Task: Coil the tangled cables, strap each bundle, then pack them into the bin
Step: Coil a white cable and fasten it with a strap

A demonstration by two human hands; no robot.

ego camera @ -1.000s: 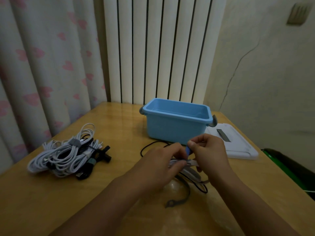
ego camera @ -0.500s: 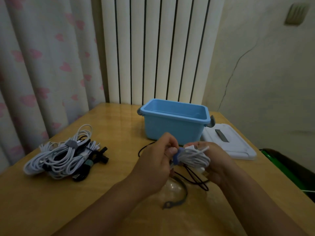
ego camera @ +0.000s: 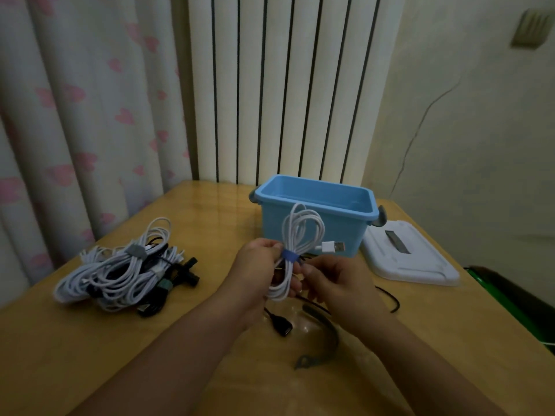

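A coiled white cable (ego camera: pixel 301 232) stands upright between my hands, bound at its waist by a blue strap (ego camera: pixel 289 255), its USB plug sticking out to the right. My left hand (ego camera: pixel 258 267) grips the coil at the strap. My right hand (ego camera: pixel 333 280) pinches the coil just below the strap. Behind them stands the open blue bin (ego camera: pixel 315 217). A black cable (ego camera: pixel 282 324) and a loose grey strap (ego camera: pixel 321 346) lie on the table under my hands. A pile of strapped white and black cables (ego camera: pixel 126 268) sits at the left.
The bin's white lid (ego camera: pixel 411 256) lies flat to the right of the bin. The wooden table (ego camera: pixel 210 340) ends at a curtain on the left and a radiator behind. A dark green object (ego camera: pixel 516 298) stands off the table's right edge.
The white coil was lying sideways in my hands; it now stands upright with its loops raised in front of the bin. Both hands have shifted a little toward the left.
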